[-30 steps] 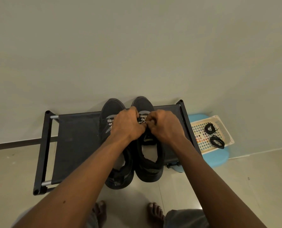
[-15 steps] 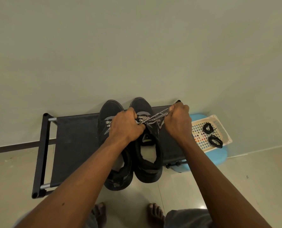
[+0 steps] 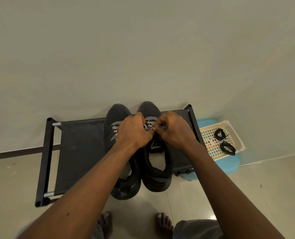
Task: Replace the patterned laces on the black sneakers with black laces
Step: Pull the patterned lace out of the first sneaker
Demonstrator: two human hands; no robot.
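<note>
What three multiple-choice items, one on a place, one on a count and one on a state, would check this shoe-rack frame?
1. Where do the black laces lie? A in the white basket; B on the floor; C inside a sneaker.
2. How many black lace coils show? A one; B two; C four.
3. What do the left grip and right grip hold? A nothing; B a black lace; C the patterned lace on the right sneaker.

Key: 1 A, they lie in the basket beside the rack. 2 B, two separate coils are visible. 3 C, both pinch the black-and-white lace over that sneaker.
</note>
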